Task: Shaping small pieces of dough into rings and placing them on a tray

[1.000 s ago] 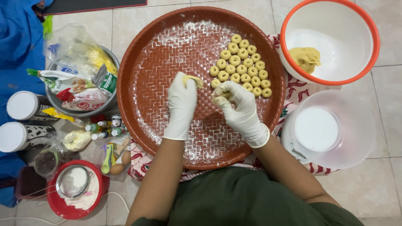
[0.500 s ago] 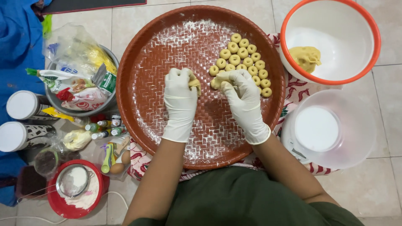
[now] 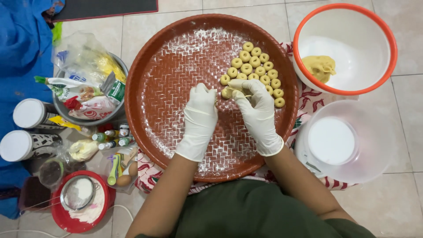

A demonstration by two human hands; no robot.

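Head camera looks straight down on my two hands in white latex gloves, over a big round reddish-brown tray with a woven pattern and a dusting of flour (image 3: 176, 88). My right hand (image 3: 257, 110) has its fingertips pinched together on a small pale yellow dough ball (image 3: 226, 93), which sits on the tray touching the 7 o'clock edge of a cluster of small round yellow dough balls (image 3: 257, 70). That cluster lies toward 1 o'clock on the tray. My left hand (image 3: 200, 114) rests just beside the right, its fingers curled close together near the same ball; I cannot tell whether it grips anything. At 2 o'clock from the tray stands a white plastic bowl with an orange rim (image 3: 387, 48), holding a lump of yellow dough (image 3: 319, 67). At 4 o'clock is a clear plastic tub with a white lid (image 3: 332, 141). At 9 o'clock sits a metal bowl stuffed with plastic packets (image 3: 88, 88).
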